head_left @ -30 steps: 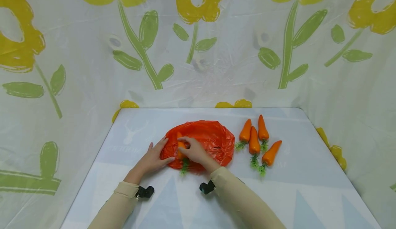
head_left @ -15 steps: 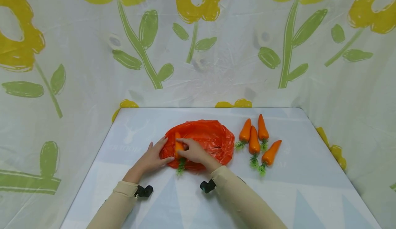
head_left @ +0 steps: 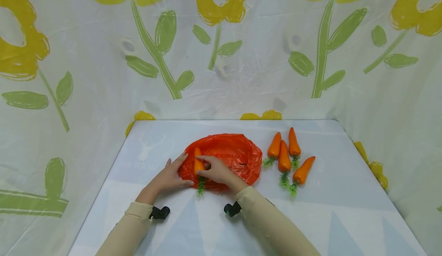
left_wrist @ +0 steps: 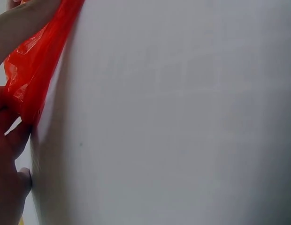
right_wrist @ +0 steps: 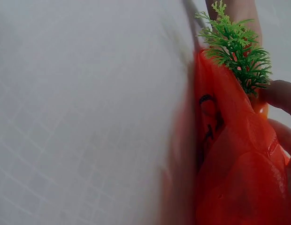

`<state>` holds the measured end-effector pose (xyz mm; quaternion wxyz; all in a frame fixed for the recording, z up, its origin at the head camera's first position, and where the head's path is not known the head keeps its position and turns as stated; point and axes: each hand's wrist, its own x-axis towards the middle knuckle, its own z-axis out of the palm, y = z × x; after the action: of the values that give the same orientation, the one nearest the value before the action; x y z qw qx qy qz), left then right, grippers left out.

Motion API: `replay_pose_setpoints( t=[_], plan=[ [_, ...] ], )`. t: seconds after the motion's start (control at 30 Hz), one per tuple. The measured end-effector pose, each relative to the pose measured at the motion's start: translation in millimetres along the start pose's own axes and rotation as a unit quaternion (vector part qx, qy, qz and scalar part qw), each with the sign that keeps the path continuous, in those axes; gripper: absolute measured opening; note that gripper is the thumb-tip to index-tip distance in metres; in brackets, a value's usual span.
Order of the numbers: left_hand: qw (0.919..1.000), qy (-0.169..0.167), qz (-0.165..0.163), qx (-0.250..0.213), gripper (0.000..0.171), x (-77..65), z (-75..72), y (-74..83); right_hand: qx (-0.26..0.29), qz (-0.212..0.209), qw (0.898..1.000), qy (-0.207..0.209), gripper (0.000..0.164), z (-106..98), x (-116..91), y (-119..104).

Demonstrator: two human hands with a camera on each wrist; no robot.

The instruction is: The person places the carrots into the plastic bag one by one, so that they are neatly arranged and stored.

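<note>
A red plastic bag (head_left: 228,152) lies spread with its mouth facing up in the middle of the table. My left hand (head_left: 169,177) rests at its left rim, fingers extended and thumb stretched along the front edge; in the left wrist view, fingertips (left_wrist: 19,136) touch the red film. Over the bag's left part, my right hand (head_left: 215,169) pinches an orange carrot (head_left: 198,160) between thumb and fingers. The carrot's tip points away from me and its green leaves (head_left: 201,187) hang over the front rim. From the right wrist, the leafy top (right_wrist: 237,51) shows beside the bag.
Several more orange carrots (head_left: 284,158) with green tops lie in a loose group right of the bag. The pale table (head_left: 155,144) is bordered at the back and sides by a white flower-patterned curtain (head_left: 255,68).
My right hand has shifted the carrot slightly left within the bag, and its leaves have swung left too. The left hand has stayed nearly in place at the rim.
</note>
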<state>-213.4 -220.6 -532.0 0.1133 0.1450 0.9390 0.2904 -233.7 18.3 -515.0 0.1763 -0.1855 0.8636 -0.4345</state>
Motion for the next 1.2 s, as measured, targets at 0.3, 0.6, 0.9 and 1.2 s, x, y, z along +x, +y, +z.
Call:
replay_pose_setpoints(
  t=[0.3, 0.6, 0.9, 1.2],
  plan=[
    [1.0000, 0.003, 0.005, 0.008, 0.113, 0.3, 0.1, 1.8, -0.012, -0.007, 1.000, 0.008, 0.061, 1.8, -1.0, 0.5],
    [1.0000, 0.004, -0.001, 0.007, 0.111, -0.3, 0.0, 4.6, -0.014, 0.001, 1.000, 0.011, 0.064, 2.2, -2.0, -0.1],
    [0.9999, 0.004, -0.003, 0.009, 0.111, -0.5, -0.4, 4.0, -0.011, 0.000, 1.000, 0.017, 0.067, -0.8, -7.3, 1.5],
    [0.9997, 0.015, 0.018, 0.002, 0.112, 0.3, 1.4, 0.0, 0.017, -0.023, 0.999, 0.024, 0.065, -8.5, -11.5, 7.9]
  ],
)
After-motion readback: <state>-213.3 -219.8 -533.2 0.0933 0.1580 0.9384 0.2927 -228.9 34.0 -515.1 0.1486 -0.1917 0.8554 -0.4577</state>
